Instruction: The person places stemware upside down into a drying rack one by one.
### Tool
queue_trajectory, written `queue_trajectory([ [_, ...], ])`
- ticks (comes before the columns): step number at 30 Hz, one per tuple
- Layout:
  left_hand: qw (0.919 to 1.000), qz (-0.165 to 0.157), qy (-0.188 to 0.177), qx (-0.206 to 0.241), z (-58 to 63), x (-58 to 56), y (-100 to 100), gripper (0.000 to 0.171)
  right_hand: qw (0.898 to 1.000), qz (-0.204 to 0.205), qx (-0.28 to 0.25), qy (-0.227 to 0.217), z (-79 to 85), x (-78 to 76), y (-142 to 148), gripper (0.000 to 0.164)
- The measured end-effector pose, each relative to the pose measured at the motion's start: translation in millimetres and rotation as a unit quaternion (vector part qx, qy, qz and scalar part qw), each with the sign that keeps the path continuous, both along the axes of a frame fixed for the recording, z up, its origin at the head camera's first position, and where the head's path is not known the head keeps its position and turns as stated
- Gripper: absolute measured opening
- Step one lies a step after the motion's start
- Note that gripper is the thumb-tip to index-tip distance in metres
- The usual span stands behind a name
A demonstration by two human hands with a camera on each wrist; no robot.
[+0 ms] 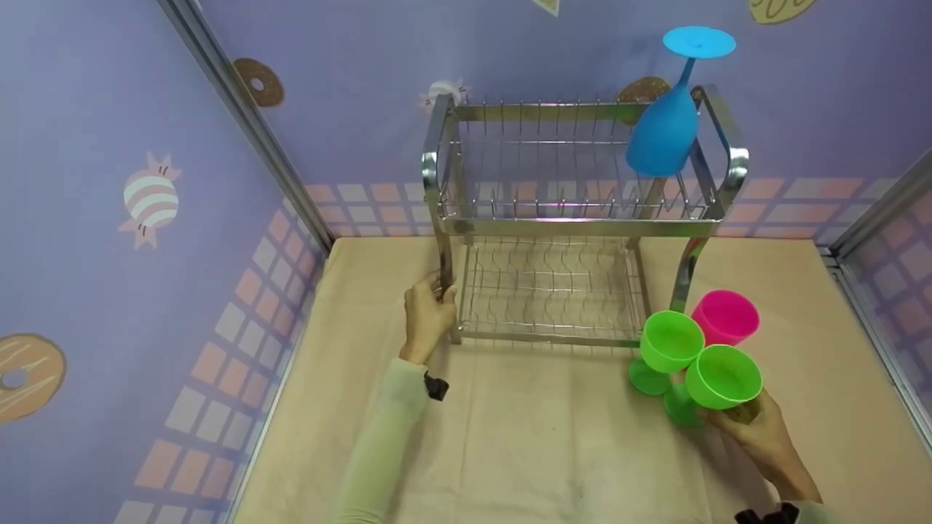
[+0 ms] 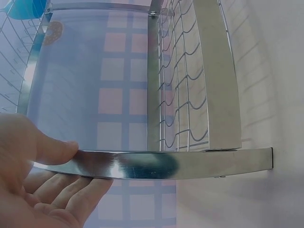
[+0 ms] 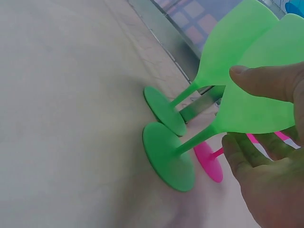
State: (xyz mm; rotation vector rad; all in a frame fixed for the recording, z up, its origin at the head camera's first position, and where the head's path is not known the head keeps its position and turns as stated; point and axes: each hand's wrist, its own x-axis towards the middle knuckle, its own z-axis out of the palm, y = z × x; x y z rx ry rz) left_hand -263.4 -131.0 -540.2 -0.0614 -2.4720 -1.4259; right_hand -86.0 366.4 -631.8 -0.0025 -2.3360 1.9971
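My left hand (image 1: 429, 320) grips the left front post of a two-tier metal dish rack (image 1: 582, 229), thumb on one side and fingers on the other in the left wrist view. With my right hand (image 1: 761, 437) I hold the bowl of the nearer green goblet (image 1: 724, 382), which is upright by the rack's right front leg. Just behind it stands another green goblet (image 1: 670, 346), and a pink goblet (image 1: 727, 319) is partly hidden at the back. A blue goblet (image 1: 662, 138) sits upside down and tilted at the right end of the upper tier.
A beige cloth (image 1: 524, 429) covers the table. Patterned purple panels (image 1: 349, 87) enclose it at the back and sides, with metal frame strips at the corners. The rack's lower wire tier (image 1: 553, 291) lies close above the cloth.
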Motion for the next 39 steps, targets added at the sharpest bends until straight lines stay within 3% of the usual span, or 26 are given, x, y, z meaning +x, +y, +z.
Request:
queue_trajectory([
  [5,1.0000,-0.001,0.004,-0.004,-1.1,-0.9,1.4,0.023,1.000,-0.006,0.001,0.003,1.4,2.9,2.7,0.082],
  [17,0.9998,-0.007,0.016,0.001,-0.9,-0.4,1.4,0.026,0.998,-0.005,-0.051,0.042,11.8,10.2,12.2,0.084],
  [26,0.9994,-0.023,0.020,0.014,-0.3,3.0,-1.1,0.033,0.996,-0.003,-0.069,0.062,32.1,22.3,18.6,0.084],
  [33,0.9989,-0.030,0.027,0.024,-0.3,5.7,-6.5,0.039,0.986,0.025,-0.109,0.122,52.7,27.3,18.2,0.092],
  [39,0.9979,-0.042,0.033,0.036,4.2,16.9,-11.3,0.046,0.981,0.041,-0.087,0.168,77.2,24.8,11.8,0.095],
])
